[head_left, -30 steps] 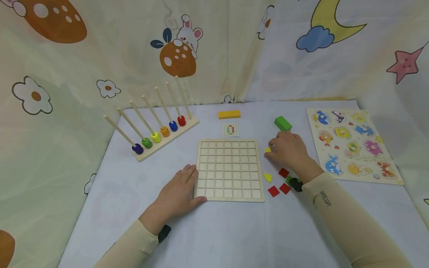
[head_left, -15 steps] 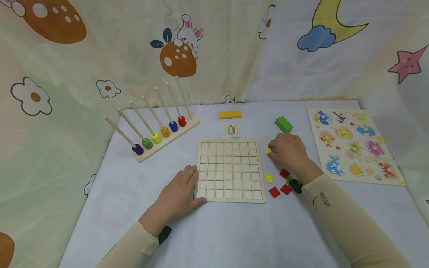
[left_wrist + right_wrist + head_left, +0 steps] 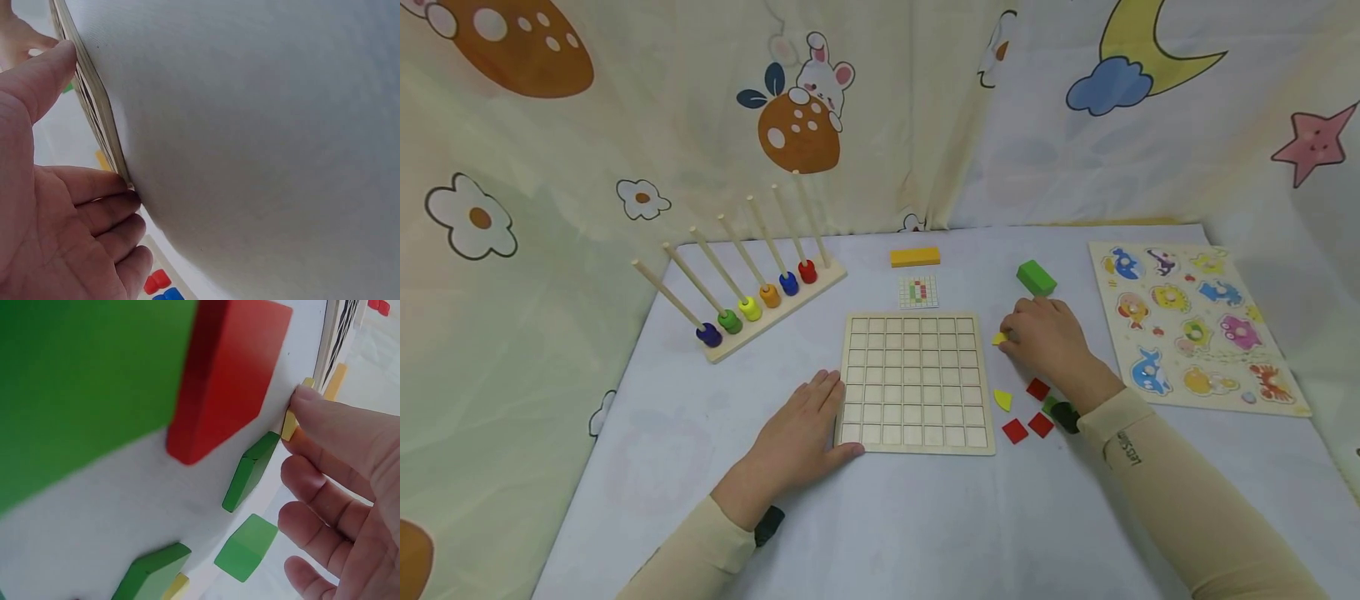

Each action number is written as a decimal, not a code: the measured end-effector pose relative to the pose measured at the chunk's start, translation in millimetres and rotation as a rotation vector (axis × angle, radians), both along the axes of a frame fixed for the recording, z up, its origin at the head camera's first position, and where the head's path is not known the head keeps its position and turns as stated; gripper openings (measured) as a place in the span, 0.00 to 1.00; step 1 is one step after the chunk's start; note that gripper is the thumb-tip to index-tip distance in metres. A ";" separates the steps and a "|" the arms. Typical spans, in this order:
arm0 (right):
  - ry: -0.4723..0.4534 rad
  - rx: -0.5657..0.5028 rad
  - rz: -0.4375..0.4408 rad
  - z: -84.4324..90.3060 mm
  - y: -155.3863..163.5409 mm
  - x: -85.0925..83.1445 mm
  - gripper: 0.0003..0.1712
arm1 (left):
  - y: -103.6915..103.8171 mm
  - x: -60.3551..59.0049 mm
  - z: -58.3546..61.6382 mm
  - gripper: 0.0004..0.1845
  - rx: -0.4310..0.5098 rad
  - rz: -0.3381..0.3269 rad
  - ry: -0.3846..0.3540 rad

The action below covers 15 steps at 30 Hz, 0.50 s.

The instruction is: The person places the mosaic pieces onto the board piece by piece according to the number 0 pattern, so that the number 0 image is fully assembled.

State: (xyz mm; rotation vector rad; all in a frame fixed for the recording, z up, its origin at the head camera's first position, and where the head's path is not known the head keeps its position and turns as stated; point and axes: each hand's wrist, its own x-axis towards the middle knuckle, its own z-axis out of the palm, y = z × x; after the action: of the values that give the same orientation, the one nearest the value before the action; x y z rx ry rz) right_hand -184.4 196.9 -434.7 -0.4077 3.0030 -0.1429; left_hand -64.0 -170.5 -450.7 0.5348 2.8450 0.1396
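A square wooden grid board [image 3: 915, 383] lies on the white table with its cells bare. My left hand [image 3: 797, 429] rests flat along the board's left side; in the left wrist view its thumb [image 3: 53, 72] and straight fingers touch the board's edge. To the right of the board, my right hand [image 3: 1047, 337] pinches a small yellow tile [image 3: 289, 425] between thumb and index finger, mostly covered in the head view. Nearer me lie a yellow quarter-round tile [image 3: 1003, 400], several red square tiles [image 3: 1015, 431] and green tiles [image 3: 250, 472], partly hidden by the right wrist.
A peg stand [image 3: 767, 317] with coloured beads stands at the back left. Behind the board are a small pattern card [image 3: 918, 292] and a yellow block [image 3: 915, 257]. A green block [image 3: 1036, 278] sits beyond the right hand, and an animal puzzle board [image 3: 1198, 329] lies at the right.
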 end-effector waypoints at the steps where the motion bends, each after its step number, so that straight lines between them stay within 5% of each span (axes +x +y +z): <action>1: 0.004 0.003 0.004 -0.7 0.3 -0.4 0.18 | -0.1 0.2 0.1 0.56 0.003 0.001 0.001; 15: 0.028 0.036 0.016 2.5 -0.4 1.6 0.19 | 0.6 1.4 2.8 0.56 0.019 0.002 -0.009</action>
State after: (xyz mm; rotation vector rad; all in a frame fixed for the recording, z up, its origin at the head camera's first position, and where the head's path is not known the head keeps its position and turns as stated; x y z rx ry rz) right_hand -182.7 196.5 -432.2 -0.4339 3.0240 -0.0829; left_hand -62.6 -169.9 -447.9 0.5340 2.8378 0.1694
